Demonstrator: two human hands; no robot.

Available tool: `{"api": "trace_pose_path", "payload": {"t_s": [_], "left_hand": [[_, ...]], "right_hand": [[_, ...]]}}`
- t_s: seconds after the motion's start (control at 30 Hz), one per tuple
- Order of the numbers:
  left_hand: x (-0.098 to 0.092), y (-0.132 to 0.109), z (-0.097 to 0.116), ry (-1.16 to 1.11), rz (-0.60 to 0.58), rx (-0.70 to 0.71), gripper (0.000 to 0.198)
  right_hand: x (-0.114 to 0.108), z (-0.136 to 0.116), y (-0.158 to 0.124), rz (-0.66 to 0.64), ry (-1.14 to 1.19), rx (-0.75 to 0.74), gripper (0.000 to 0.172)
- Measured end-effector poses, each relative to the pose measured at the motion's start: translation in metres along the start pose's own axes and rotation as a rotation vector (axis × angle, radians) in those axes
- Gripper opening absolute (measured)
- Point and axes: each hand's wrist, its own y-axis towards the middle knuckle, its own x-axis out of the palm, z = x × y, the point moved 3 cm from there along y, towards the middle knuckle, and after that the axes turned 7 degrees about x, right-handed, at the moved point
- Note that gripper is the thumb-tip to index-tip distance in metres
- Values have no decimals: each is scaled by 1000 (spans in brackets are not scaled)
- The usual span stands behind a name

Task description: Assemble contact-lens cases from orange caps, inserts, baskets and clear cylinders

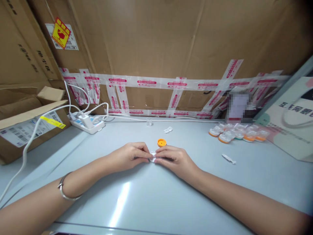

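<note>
A small round white piece, partly hidden by fingers, is held between both hands near the middle of the table. My left hand pinches its left side, thumb and forefinger closed. From the right, the fingers of my right hand close on the same piece. Just beyond the fingers lies an orange round cap, its hollow side up. A small white toothed part rests farther back, and a small clear piece is behind it to the left.
Several clear-topped pieces with orange, white or green bases cluster at the back right. A white strip lies nearer. At left are a power strip, cables and an opened carton. Big taped cardboard walls the back; a printed bag stands right.
</note>
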Motion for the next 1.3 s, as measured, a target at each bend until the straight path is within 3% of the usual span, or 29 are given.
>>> {"api": "trace_pose_path", "payload": {"t_s": [0.27, 0.7, 0.8, 0.93, 1.0, 1.13, 1.3], "left_hand": [[2, -1, 5, 92, -55, 2, 27], [4, 3, 12, 183, -131, -38, 30], [-8, 5, 8, 107, -53, -9, 27], [-50, 1, -6, 110, 110, -103, 22], [-71, -7, -17, 150, -3, -239, 21], [-95, -36, -34, 106, -352, -534, 15], [-97, -48, -35, 75, -460, -598, 15]], "right_hand": [[3, 0, -1, -8, -85, -107, 13], [5, -2, -1, -89, -215, -102, 19], [4, -3, -1, -82, -167, -68, 17], [2, -2, 0, -72, -123, -48, 15], [2, -2, 1, -75, -101, -36, 15], [1, -1, 1, -94, -35, 13, 12], [-1, -4, 2, -111, 21, 56, 13]]}}
